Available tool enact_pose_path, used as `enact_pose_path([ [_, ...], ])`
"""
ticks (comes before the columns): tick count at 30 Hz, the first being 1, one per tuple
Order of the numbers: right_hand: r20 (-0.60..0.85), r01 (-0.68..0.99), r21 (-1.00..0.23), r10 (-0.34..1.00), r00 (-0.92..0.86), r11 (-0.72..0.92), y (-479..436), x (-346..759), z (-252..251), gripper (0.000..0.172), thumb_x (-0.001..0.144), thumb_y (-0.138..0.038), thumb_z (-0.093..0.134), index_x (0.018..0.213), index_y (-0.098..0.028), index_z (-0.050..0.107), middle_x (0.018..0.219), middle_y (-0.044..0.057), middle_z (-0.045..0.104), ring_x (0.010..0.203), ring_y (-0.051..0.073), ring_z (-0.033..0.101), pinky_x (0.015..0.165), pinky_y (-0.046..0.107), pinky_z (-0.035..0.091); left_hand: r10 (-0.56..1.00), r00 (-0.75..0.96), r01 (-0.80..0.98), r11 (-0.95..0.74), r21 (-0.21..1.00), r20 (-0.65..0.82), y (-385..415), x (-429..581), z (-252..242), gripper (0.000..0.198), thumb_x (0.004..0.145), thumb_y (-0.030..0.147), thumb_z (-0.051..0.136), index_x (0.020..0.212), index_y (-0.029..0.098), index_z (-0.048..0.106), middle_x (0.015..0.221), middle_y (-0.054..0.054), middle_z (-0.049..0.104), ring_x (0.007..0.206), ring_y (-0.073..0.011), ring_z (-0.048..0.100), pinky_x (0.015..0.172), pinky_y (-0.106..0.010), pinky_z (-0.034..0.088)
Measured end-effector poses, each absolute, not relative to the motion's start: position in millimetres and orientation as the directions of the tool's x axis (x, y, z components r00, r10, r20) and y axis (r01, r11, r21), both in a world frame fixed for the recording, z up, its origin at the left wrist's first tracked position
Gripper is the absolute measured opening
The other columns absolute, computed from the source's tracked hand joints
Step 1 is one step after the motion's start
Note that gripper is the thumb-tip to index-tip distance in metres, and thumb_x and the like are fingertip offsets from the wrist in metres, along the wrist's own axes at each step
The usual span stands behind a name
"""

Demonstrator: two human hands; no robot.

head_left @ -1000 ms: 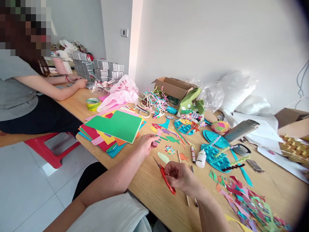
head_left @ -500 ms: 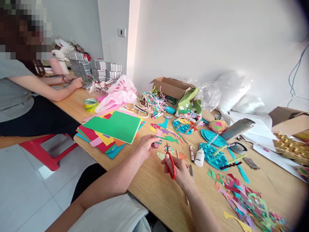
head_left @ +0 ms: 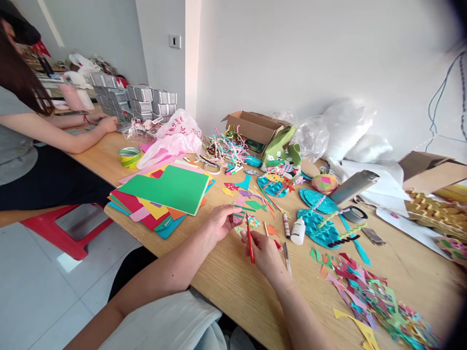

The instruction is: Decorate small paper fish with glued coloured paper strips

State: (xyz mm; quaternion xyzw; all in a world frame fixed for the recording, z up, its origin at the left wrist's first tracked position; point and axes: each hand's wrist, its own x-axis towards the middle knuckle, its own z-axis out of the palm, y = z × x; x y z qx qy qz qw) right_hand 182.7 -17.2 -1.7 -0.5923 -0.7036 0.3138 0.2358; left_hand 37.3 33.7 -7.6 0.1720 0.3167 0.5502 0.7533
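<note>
My left hand (head_left: 219, 223) pinches a small green paper piece (head_left: 240, 209) between thumb and fingers. Close on its right, my right hand (head_left: 268, 256) grips red-handled scissors (head_left: 250, 247), seen nearly edge-on, blades pointing away from me near the paper; whether they touch it I cannot tell. Around the hands lie paper cutouts: a green fish (head_left: 255, 205), a yellow fish (head_left: 228, 192) and an orange shape (head_left: 272, 230). A marker (head_left: 286, 226) and a white glue bottle (head_left: 298, 231) are beyond my right hand, with a pen (head_left: 287, 257) beside it.
Coloured paper sheets (head_left: 186, 189) are stacked at left, near tape rolls (head_left: 130, 157). Blue egg-carton crafts (head_left: 317, 228), a metal flask (head_left: 355, 187) and paper scraps (head_left: 359, 291) spread rightward. Another person's arm (head_left: 76, 141) rests on the table at far left.
My right hand has turned the scissors edge-on and brought the blades nearer the green paper. My left hand keeps its pinch. The view has shifted slightly.
</note>
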Motion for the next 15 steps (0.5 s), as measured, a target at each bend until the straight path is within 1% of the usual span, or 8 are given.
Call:
enact_pose_path([
  [4, -0.026, 0.689, -0.715, 0.982, -0.188, 0.113, -17.8, 183.0, -1.4, 0.062, 0.083, -0.072, 0.035, 0.064, -0.018, 0.06, 0.054, 0.006, 0.059, 0.047, 0.016, 0.048, 0.046, 0.026, 0.031, 0.939, 0.207, -0.701, 0.339, 0.627, -0.276, 33.4, 38.4, -7.9, 0.009, 0.061, 0.009, 0.073, 0.066, 0.009, 0.065, 0.065, -0.003, 0.064, 0.052, -0.0079, 0.054, 0.057, -0.022, 0.044],
  [9, -0.021, 0.701, -0.703, 0.982, -0.187, 0.119, -17.9, 183.3, -3.4, 0.061, 0.085, -0.069, 0.036, 0.065, -0.017, 0.06, 0.054, 0.006, 0.06, 0.047, 0.015, 0.049, 0.046, 0.026, 0.03, 0.939, 0.213, -0.685, 0.339, 0.644, -0.268, 32.6, 40.0, -9.9, 0.011, 0.06, 0.01, 0.073, 0.07, 0.009, 0.067, 0.069, -0.005, 0.066, 0.056, -0.0097, 0.057, 0.06, -0.024, 0.046],
  [12, -0.017, 0.707, -0.696, 0.982, -0.186, 0.122, -17.9, 183.2, -4.2, 0.061, 0.086, -0.068, 0.035, 0.065, -0.017, 0.06, 0.055, 0.006, 0.061, 0.048, 0.015, 0.049, 0.047, 0.026, 0.031, 0.94, 0.214, -0.681, 0.337, 0.65, -0.264, 32.0, 41.2, -10.6, 0.012, 0.059, 0.011, 0.074, 0.069, 0.009, 0.067, 0.067, -0.005, 0.067, 0.057, -0.0107, 0.058, 0.06, -0.025, 0.047],
  [15, -0.009, 0.703, -0.701, 0.984, -0.178, 0.12, -17.5, 183.2, -5.5, 0.062, 0.086, -0.069, 0.034, 0.065, -0.017, 0.061, 0.054, 0.006, 0.06, 0.047, 0.015, 0.05, 0.046, 0.025, 0.031, 0.938, 0.223, -0.684, 0.344, 0.643, -0.264, 31.6, 42.0, -10.0, 0.013, 0.057, 0.011, 0.074, 0.066, 0.009, 0.066, 0.062, -0.004, 0.065, 0.055, -0.0108, 0.057, 0.057, -0.024, 0.045],
])
